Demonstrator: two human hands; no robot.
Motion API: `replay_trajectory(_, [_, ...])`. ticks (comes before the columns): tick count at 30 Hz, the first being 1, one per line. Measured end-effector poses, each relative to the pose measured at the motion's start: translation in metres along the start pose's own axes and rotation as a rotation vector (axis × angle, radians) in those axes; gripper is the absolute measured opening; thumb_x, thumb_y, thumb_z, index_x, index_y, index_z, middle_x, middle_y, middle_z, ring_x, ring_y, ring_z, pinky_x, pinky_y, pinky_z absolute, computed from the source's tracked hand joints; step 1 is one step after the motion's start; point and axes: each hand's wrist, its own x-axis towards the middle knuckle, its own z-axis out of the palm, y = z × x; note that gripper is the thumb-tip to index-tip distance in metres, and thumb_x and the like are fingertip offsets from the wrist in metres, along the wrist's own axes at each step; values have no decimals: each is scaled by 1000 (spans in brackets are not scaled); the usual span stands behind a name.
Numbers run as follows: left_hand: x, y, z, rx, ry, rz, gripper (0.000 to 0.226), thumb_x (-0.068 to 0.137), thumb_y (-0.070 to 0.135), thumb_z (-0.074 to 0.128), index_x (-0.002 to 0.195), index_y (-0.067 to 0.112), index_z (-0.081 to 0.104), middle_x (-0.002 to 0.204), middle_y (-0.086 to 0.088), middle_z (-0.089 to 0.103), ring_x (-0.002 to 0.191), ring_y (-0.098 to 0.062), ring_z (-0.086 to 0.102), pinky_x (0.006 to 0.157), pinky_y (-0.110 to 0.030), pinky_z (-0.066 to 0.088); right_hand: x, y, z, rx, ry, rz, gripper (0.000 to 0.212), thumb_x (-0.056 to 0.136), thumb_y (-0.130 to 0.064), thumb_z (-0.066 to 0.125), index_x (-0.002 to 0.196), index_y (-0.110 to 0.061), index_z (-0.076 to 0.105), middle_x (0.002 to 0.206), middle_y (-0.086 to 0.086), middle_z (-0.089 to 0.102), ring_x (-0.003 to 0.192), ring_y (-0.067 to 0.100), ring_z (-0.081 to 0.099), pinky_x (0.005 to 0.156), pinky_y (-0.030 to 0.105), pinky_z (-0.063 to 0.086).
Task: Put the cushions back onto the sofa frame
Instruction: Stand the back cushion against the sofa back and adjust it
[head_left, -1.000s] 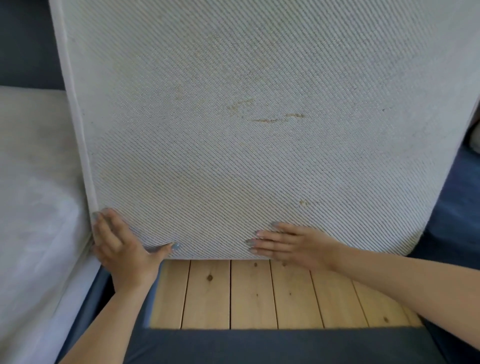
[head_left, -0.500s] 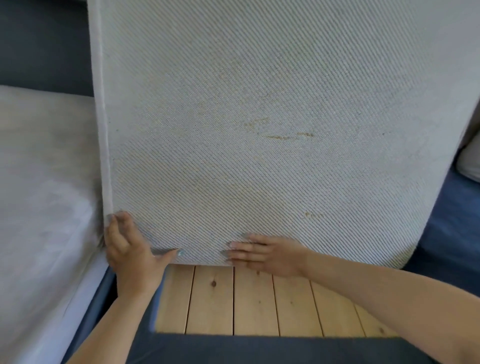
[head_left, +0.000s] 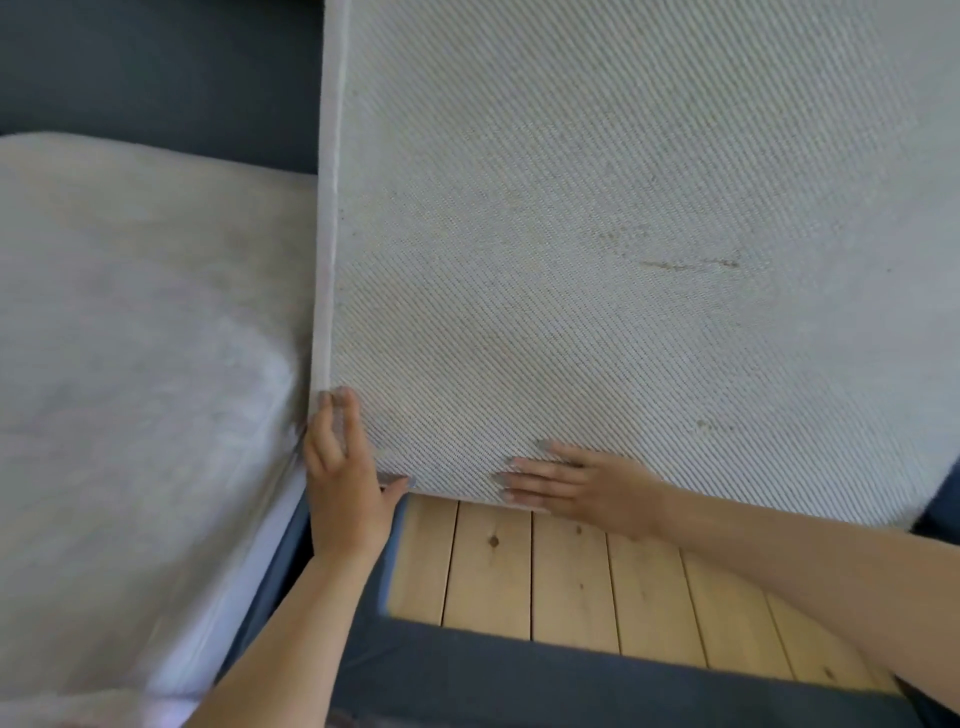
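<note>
Head view: at far left a pale cushion is seen lying flat on the seat, its surface blurred, with the dark backrest behind it. Just beside its right edge, the left hand is laid against the lower left corner of a ribbed grey cushion, which is held tilted up on edge over the open seat bay. The fingers are stretched upward along the corner seam and the thumb is spread along the bottom edge, possibly tucked under it. A brownish streak is seen on that cushion's face. Further right, the right hand is pressed flat on the face by the bottom edge, fingers straight and pointing left. Below both hands, bare wooden slats are exposed, bordered in front by the dark blue sofa frame.
</note>
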Motion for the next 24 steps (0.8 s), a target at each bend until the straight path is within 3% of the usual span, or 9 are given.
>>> replay_trajectory(2, [0,-1,-1,-17,-6,-6,128,62,14,91,157,14,5,161,-14,8,147,-36,15,112,-55,34,5,-3,0,-23,-18,19,81,98,-36,40,154,-14,-14,160,11,-24,146,33,-26,115,55,-19])
replay_trajectory(5, [0,-1,-1,-16,8,-24,128,62,13,91,158,16,5,161,-13,8,148,-34,15,113,-53,34,20,-16,-8,78,53,53,72,98,-27,35,155,-14,-6,163,8,-14,150,30,-12,121,52,1])
replay_trajectory(8, [-1,-2,-1,-44,-13,-18,129,62,12,91,158,18,6,162,-10,8,148,-32,13,115,-49,30,26,-2,-9,28,-37,7,86,98,-32,41,151,-11,-24,157,10,-31,145,29,-28,118,51,-16])
replay_trajectory(12, [0,-6,-5,-38,4,-27,122,67,8,88,158,23,9,163,-5,6,150,-31,11,110,-41,27,45,-15,-17,95,11,82,73,97,-34,45,156,-14,6,163,9,-9,150,31,-13,118,53,-7])
replay_trajectory(15, [-7,-9,-8,-40,-20,4,119,74,10,83,158,26,0,165,-2,-2,150,-31,10,111,-42,27,50,-1,-16,57,36,77,79,99,-36,41,155,-15,-10,162,9,-20,148,30,-20,118,52,-14])
replay_trajectory(18, [-11,-17,-10,-107,-32,-35,113,81,9,77,157,25,-6,164,5,-6,150,-25,14,110,-36,31,61,-12,-24,75,-86,125,78,98,-30,46,156,-17,-4,160,9,-25,145,32,-28,112,55,-24])
replay_trajectory(20, [-13,-23,-10,-165,-16,-78,103,86,4,70,158,22,-1,165,7,-3,150,-17,11,111,-30,27,72,-19,-34,163,-73,120,72,95,-28,41,157,-19,4,159,10,-26,144,33,-29,112,56,-23])
replay_trajectory(24, [-21,-28,-5,-362,42,-240,86,89,-5,60,157,19,14,164,2,14,149,-13,15,120,-36,23,84,-8,-29,70,-56,147,82,99,-34,44,154,-17,-14,160,7,-25,145,30,-27,110,55,-28])
